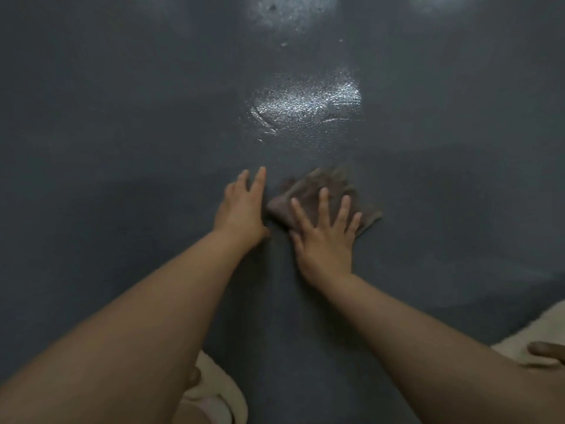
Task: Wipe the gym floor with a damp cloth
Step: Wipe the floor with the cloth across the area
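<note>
A: Cloth (318, 194) lies crumpled on the dark gym floor (122, 133), and we see the right hand (325, 237) pressing on its near edge, fingers straight and spread.

B: We agree. The left hand (241, 209) lies flat on the floor just beside the cloth, fingers straight too, holding nothing.

A: Farther out we note a shiny patch (305, 102) catching light.

Cloth (318, 194) lies on the floor (122, 133), centre of view. Right hand (325, 237) rests flat on the cloth's near half, fingers spread. Left hand (241, 209) lies on the floor just left of the cloth, apparently touching its edge. Wet patch (305, 102) lies beyond the cloth. Slippers at near left (220, 393) and near right (538, 332).
</note>
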A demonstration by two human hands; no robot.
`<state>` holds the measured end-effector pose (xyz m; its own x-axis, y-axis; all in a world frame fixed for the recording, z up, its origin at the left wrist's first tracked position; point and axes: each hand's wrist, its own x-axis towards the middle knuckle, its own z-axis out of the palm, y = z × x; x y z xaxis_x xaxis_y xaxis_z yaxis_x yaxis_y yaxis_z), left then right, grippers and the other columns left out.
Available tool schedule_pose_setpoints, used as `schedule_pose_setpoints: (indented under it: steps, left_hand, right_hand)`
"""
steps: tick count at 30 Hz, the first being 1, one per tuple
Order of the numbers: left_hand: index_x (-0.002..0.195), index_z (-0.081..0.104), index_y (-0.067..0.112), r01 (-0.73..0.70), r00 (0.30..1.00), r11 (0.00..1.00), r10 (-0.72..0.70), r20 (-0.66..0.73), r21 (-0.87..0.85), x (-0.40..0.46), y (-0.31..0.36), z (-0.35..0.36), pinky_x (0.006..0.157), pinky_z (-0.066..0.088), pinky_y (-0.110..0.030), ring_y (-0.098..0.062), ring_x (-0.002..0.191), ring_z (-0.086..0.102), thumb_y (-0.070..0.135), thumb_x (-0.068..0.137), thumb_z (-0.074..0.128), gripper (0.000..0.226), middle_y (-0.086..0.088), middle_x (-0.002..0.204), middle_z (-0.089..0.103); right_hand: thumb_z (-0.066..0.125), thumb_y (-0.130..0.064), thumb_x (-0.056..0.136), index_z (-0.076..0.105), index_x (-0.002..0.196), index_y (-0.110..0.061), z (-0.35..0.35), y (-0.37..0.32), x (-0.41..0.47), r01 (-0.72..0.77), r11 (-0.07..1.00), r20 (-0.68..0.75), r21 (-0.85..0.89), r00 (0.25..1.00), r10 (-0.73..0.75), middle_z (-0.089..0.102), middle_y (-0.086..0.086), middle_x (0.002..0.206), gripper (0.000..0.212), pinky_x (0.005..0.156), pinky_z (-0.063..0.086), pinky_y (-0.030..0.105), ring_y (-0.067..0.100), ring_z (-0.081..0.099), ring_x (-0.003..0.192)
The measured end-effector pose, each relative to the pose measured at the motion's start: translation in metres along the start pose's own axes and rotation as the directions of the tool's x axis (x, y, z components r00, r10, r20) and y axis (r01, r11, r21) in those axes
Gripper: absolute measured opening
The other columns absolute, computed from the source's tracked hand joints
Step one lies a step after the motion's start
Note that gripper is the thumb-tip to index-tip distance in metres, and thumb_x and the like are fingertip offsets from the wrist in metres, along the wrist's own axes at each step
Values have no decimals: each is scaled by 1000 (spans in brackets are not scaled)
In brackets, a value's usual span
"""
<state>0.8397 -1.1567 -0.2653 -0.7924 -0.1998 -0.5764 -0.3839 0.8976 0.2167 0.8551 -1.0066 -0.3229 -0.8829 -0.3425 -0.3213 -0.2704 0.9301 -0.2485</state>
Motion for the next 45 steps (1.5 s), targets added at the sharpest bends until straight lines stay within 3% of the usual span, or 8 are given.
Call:
schedule_pose_setpoints:
  steps: [6,12,19,26,34,38,43,45]
  left_hand:
    - [147,-22,33,160,958,971,-197,209,180,3,-22,-6,113,14,-57,-38,143,-15,40,59,88,141,-15,152,-31]
    - [146,-23,34,149,966,975,-179,185,163,5,-27,2,112,16,-58,-39,142,-19,39,60,87,140,-13,151,-32]
    - [146,-24,32,137,968,979,-165,189,150,5,-28,0,111,15,-60,-42,141,-20,38,63,86,138,-15,151,-32]
    - [147,-23,28,128,969,985,-149,196,118,6,-29,1,111,12,-61,-40,141,-21,34,63,86,137,-14,151,-33]
    - [147,-9,8,231,973,968,-232,4,-96,-31,-43,21,117,8,-30,-29,146,-4,49,76,72,115,-16,150,-25]
    - [147,-6,8,267,963,961,-269,-24,-74,-37,-46,14,118,4,-34,-32,145,-9,46,76,73,113,-18,152,-21]
    - [148,-19,16,295,950,954,-299,86,50,-46,-57,11,117,2,-38,-34,144,-14,42,71,80,128,-19,152,-26]
    - [146,-26,20,289,940,947,-308,147,139,-51,-63,12,117,-2,-40,-37,144,-15,40,69,82,134,-22,152,-27]
  right_hand:
    - [32,-51,87,48,135,-40,-9,32,31,421,878,34,-227,905,-425,44,11,145,52,108,17,60,48,37,131]
    - [26,-49,96,16,148,-43,-49,51,116,1,989,-45,-148,999,-8,2,3,160,53,115,-6,48,37,-5,145]
    - [26,-48,99,5,148,-44,-66,19,177,-315,949,-59,1,947,315,-13,4,159,53,111,-10,58,41,-15,142]
    - [27,-51,98,7,148,-46,-45,-65,164,104,993,34,-61,994,-102,-11,2,159,54,110,-13,59,39,-18,142]
    - [17,-55,96,12,147,-47,-25,-94,112,457,876,215,-153,881,-422,-8,-3,160,51,110,-14,57,38,-16,143]
    - [-10,-59,76,15,147,-47,-20,-74,69,499,857,275,-126,848,-453,-4,-1,160,76,110,-14,55,38,-13,144]
    - [28,-50,89,45,137,-39,-6,-28,20,445,873,237,-198,886,-398,43,6,146,53,113,15,54,43,35,134]
    - [29,-49,89,41,140,-38,-8,-4,17,356,913,180,-198,929,-323,40,6,148,54,112,17,51,41,33,136]
